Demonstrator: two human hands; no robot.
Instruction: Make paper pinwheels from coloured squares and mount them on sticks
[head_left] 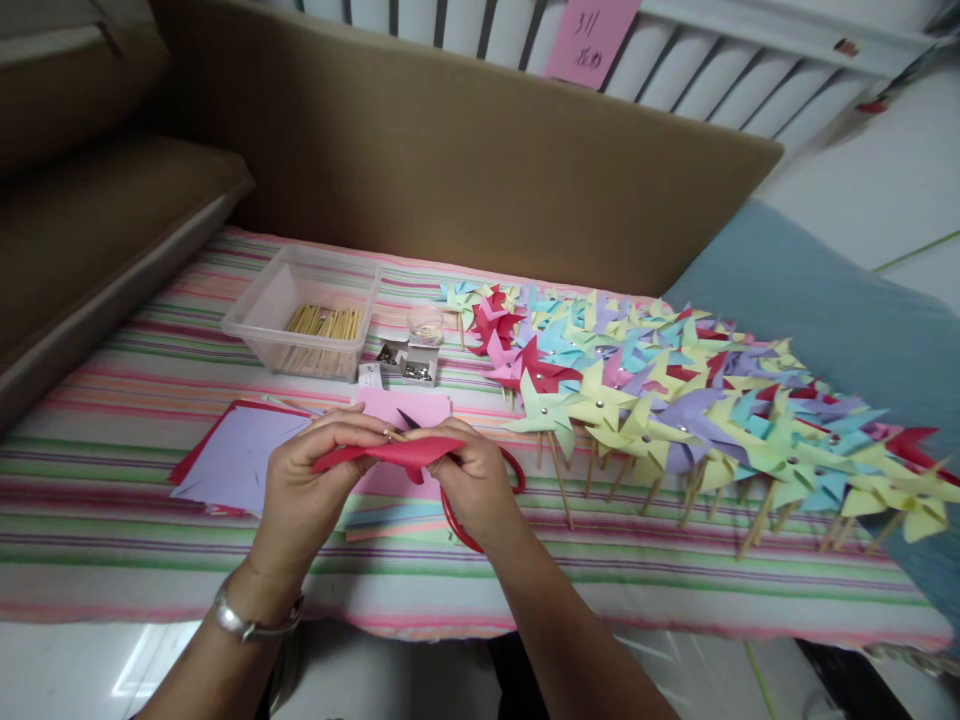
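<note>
Between my two hands is a red paper pinwheel [409,452], its folded vanes seen nearly edge-on. My left hand [307,475] pinches its left side, with a small pale bit at the fingertips that is too small to name. My right hand [476,480] grips the right side of the same paper. Behind my right hand lie scissors [517,470] with red handles, their dark blade tip showing above the paper. Beneath my hands a pink paper sheet [397,408] rests on the cloth, with coloured paper strips [405,523] in front of it.
A clear plastic bin [300,345] holds short wooden sticks [324,325]. Beside it stand small boxes of metal fasteners [417,370] and a round clear dish [425,325]. Lilac and red paper squares [232,455] lie at left. Many finished pinwheels [645,400] cover the right side. A cardboard panel [465,150] stands behind.
</note>
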